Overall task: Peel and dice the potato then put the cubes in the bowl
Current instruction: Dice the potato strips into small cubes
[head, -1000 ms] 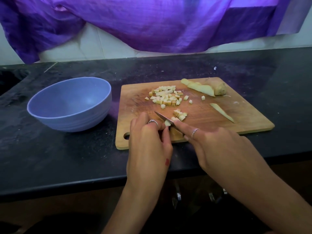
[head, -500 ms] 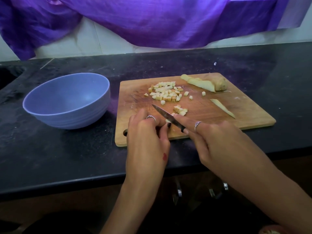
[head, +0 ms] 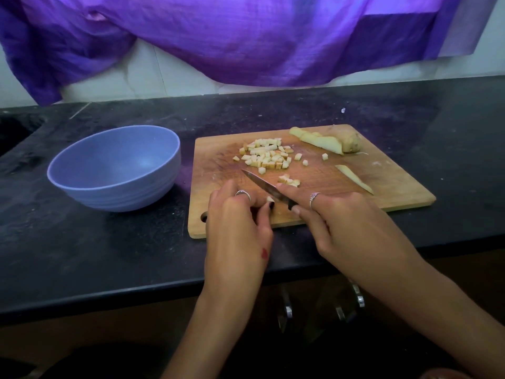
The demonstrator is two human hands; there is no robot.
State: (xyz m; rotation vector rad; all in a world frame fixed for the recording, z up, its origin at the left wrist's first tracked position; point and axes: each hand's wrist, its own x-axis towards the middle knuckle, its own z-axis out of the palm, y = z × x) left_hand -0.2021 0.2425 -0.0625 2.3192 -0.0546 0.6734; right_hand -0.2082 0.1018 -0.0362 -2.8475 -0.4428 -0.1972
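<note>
A wooden cutting board (head: 396, 187) lies on the black counter. On it sit a pile of potato cubes (head: 266, 155), a smaller heap of cubes (head: 289, 181), a strip of potato (head: 354, 178) and the uncut potato chunk (head: 330, 142) at the far edge. My right hand (head: 347, 228) grips a small knife (head: 262, 184), index finger laid along the blade, tip pointing left. My left hand (head: 237, 222) pinches a small potato piece (head: 270, 199) against the board beside the blade. The blue bowl (head: 114, 170) stands empty to the left of the board.
A purple cloth (head: 246, 39) hangs over the white tiled wall behind the counter. A sink recess (head: 16, 129) lies at the far left. The black counter's front edge (head: 109, 299) runs below my wrists.
The knife has lifted off the potato piece, its blade now angled up-left. My left hand kept hold of the piece. The view has shifted slightly.
</note>
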